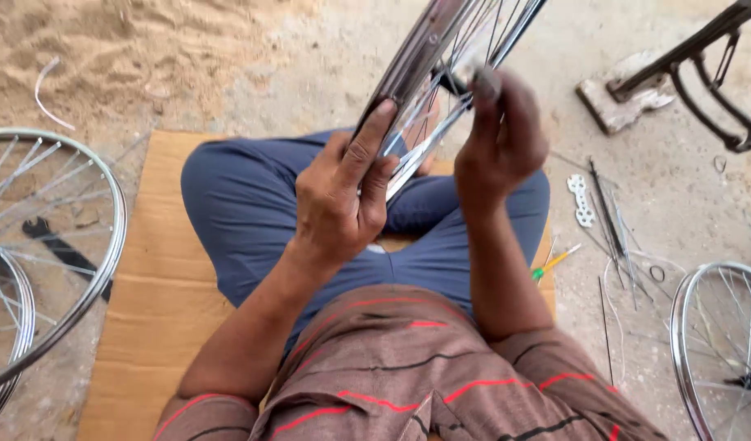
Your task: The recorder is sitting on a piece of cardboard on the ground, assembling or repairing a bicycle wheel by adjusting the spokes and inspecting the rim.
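I sit cross-legged on a sheet of cardboard (159, 286), holding a shiny spoked bicycle wheel (429, 57) upright over my lap. My left hand (343, 192) grips the rim from below, thumb pressed along the metal. My right hand (500, 139) is closed around a small dark tool at the spokes near the rim; the tool is blurred and mostly hidden by my fingers.
Two bicycle rims (57, 245) lie at the left with a dark spanner (61, 249) under them. Another rim (719, 343) lies at the right. Loose spokes (608, 216), a white perforated plate (581, 198), a yellow-green screwdriver (554, 262) and a black frame part (694, 73) rest on the sandy concrete.
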